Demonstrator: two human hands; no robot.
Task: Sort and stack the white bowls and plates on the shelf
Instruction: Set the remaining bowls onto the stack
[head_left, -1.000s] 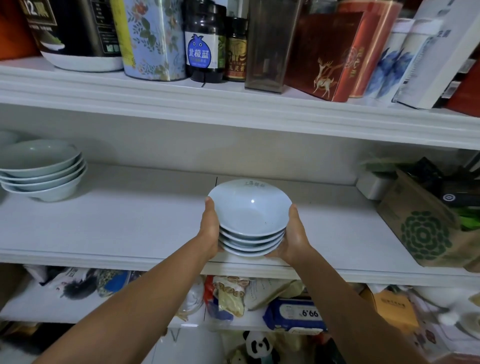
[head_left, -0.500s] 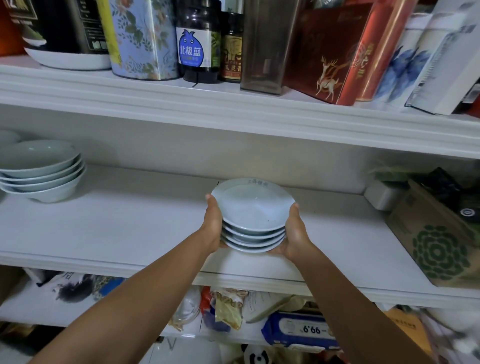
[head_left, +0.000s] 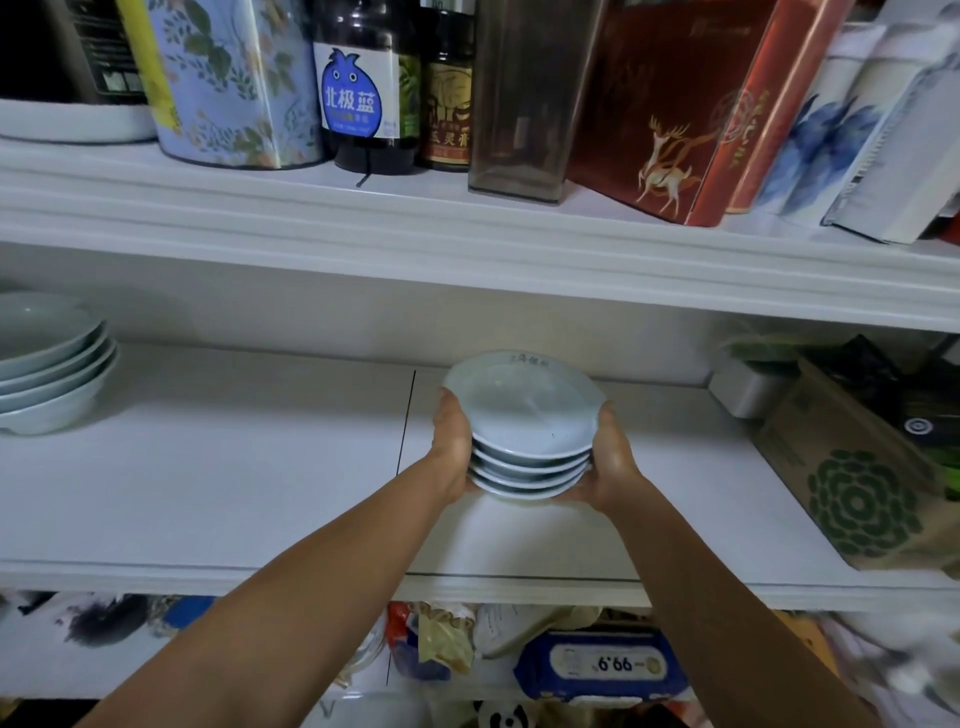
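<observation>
Along the top stand a floral tin (head_left: 234, 83), a dark bottle (head_left: 363, 88) with a blue label, a brown jar (head_left: 447, 104), a smoky clear container (head_left: 524, 98) and a red box (head_left: 660, 114) with a deer. At the right sits a cardboard box (head_left: 852, 483) printed with a green flower; below lies a blue wipes pack (head_left: 597, 667)

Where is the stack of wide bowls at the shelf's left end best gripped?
Probably by the bottom bowl, cupped on both sides under the flared rims, reaching in from the open front, as the left hand and right hand hold the small plate stack. The bowls nest, so the lowest carries all.
</observation>
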